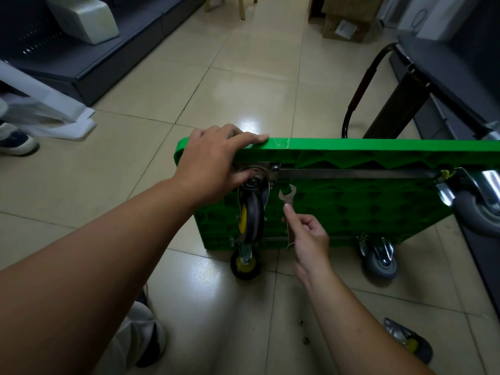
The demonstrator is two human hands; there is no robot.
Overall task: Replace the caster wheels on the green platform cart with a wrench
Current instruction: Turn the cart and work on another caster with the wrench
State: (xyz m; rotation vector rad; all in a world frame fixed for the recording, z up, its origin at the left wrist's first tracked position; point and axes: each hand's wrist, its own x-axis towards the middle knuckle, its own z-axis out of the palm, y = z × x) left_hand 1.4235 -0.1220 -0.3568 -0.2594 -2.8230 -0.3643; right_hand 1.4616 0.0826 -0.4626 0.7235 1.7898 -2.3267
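The green platform cart stands on its side on the tiled floor, underside facing me. My left hand grips its top edge near the left corner, thumb by the mounting plate of a black-and-yellow caster. My right hand pinches a small silver wrench, its open jaw pointing up just right of that caster's plate. A second black-and-yellow caster sits at the lower left corner. Two grey casters are on the right side.
A loose black-and-yellow caster lies on the floor at the lower right, with two small nuts near it. The cart's black handle rests by dark shelving on the right. Another person's shoe is at the left edge.
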